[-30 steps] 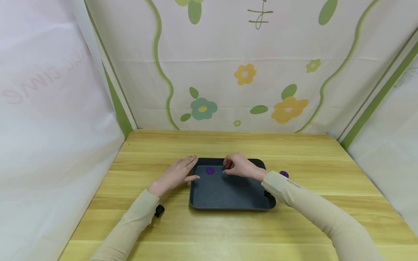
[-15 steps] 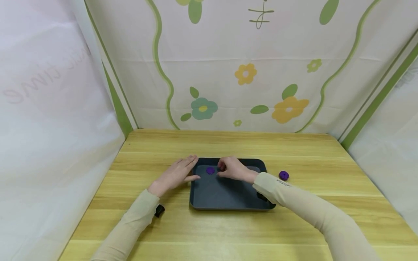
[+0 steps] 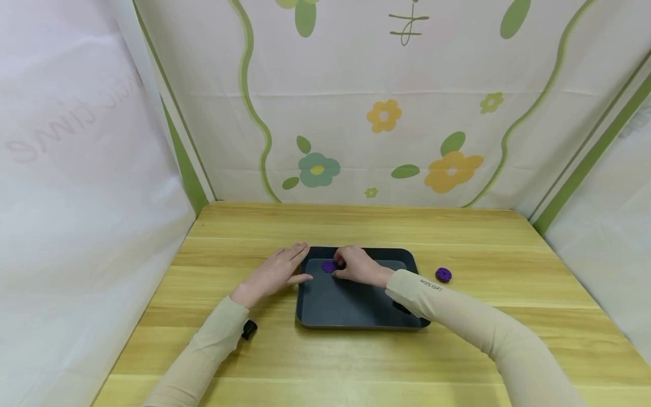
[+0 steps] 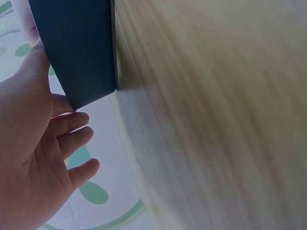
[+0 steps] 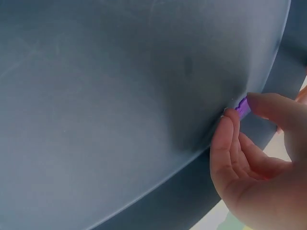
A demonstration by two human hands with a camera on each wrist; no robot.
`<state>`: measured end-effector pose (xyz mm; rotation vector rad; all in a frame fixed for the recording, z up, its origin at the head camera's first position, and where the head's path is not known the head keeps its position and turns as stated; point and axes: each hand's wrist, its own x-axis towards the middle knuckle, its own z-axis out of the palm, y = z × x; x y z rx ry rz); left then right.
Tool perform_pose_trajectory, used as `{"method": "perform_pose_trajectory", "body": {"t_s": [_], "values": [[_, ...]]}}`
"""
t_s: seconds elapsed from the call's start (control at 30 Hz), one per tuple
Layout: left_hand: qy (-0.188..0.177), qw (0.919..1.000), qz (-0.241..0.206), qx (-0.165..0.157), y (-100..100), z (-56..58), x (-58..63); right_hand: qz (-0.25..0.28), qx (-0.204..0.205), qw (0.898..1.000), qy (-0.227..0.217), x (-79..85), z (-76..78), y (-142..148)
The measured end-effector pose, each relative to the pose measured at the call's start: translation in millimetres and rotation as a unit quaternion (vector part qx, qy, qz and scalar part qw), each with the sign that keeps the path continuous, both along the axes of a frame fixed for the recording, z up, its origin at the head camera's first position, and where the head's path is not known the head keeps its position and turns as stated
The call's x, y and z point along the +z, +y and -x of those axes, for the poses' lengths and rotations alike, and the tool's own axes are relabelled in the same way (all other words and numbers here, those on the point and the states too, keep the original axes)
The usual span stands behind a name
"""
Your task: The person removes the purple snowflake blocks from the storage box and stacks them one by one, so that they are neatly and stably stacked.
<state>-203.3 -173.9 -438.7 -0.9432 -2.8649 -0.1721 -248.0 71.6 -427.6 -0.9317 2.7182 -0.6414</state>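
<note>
A dark grey tray (image 3: 356, 327) rests on the wooden table, with a small purple notched disc (image 3: 328, 267) lying near its back left corner. My right hand (image 3: 361, 265) reaches down into the tray, its thumb and fingertips on either side of the disc's edge. In the right wrist view, the purple disc (image 5: 242, 108) shows as a sliver pinched between thumb and fingers. My left hand (image 3: 272, 277) lies along the tray's left side near that corner, fingers mostly straight, thumb reaching over the rim. The left wrist view shows its fingers by the tray's outer wall (image 4: 79, 57).
A second purple disc (image 3: 443, 275), with small holes, lies on the table (image 3: 488, 249) to the right of the tray. White fabric walls (image 3: 346, 73) with printed flowers close off the back and both sides.
My right hand has moved left across the tray until its fingertips meet the purple disc there. The left hand and the tray have stayed put.
</note>
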Motion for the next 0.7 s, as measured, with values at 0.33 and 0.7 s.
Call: {"method": "perform_pose_trajectory", "body": {"t_s": [0.33, 0.7], "values": [[0.002, 1.0, -0.001, 0.0, 0.2, 0.7, -1.0, 0.009, 0.008, 1.0, 0.014, -2.1, 1.1, -5.8], [0.017, 0.9998, -0.003, -0.004, -0.5, -0.6, -1.3, 0.002, 0.008, 1.0, 0.029, -1.8, -1.1, -13.9]]}}
